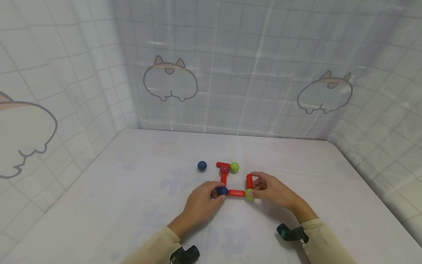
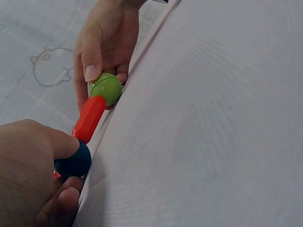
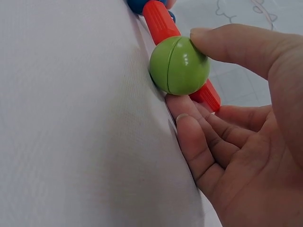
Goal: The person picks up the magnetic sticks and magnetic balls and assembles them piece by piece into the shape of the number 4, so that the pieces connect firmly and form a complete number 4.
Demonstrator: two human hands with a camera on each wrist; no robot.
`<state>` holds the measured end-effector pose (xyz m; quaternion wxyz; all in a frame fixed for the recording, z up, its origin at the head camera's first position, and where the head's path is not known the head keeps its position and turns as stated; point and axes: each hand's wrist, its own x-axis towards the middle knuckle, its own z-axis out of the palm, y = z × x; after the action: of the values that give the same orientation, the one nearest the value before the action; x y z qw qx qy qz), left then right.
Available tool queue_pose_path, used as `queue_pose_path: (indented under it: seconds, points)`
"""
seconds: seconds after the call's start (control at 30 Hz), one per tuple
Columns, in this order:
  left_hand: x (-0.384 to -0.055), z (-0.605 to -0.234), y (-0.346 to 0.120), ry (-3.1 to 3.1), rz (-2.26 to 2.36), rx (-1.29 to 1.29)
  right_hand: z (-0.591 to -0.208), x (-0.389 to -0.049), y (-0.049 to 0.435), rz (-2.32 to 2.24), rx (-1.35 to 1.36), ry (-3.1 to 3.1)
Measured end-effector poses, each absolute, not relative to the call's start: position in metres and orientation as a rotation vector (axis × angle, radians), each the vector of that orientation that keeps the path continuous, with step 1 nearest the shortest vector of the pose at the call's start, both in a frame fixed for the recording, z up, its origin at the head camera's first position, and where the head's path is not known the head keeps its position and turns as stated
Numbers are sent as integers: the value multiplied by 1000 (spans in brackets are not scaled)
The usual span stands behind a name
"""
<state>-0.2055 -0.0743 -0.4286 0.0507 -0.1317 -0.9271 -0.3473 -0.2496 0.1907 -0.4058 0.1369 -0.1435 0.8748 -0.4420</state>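
My left hand (image 1: pixel 202 202) pinches a dark blue ball (image 1: pixel 222 191) between thumb and fingers. From that ball a red rod (image 1: pixel 236 193) runs right to a green ball (image 3: pixel 180 66), which my right hand (image 1: pixel 271 189) holds with the thumb on its upper side and fingers beneath. A second red rod (image 1: pixel 249 181) sticks out of the green ball toward the back, beside the right fingertips. Another red rod (image 1: pixel 224 179) leads from the blue ball back to a red ball (image 1: pixel 224 169). Part of the blue ball is hidden by the left fingers.
Behind the red ball lies one more red rod (image 1: pixel 222 164), with a second green ball (image 1: pixel 234 167) close to its right end. A loose dark blue ball (image 1: pixel 202 166) sits to the left. Tile-patterned curtains (image 1: pixel 211 91) enclose the white-covered table (image 1: pixel 138 190) at the back and sides.
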Motion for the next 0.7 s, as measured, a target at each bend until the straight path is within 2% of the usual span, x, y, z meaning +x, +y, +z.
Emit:
queue_pose_path:
  seconds: [0.7]
  points:
    - [-205,-428,-73,-2833,-1065,-378,-405,-251,194,-1284,-388,2540]
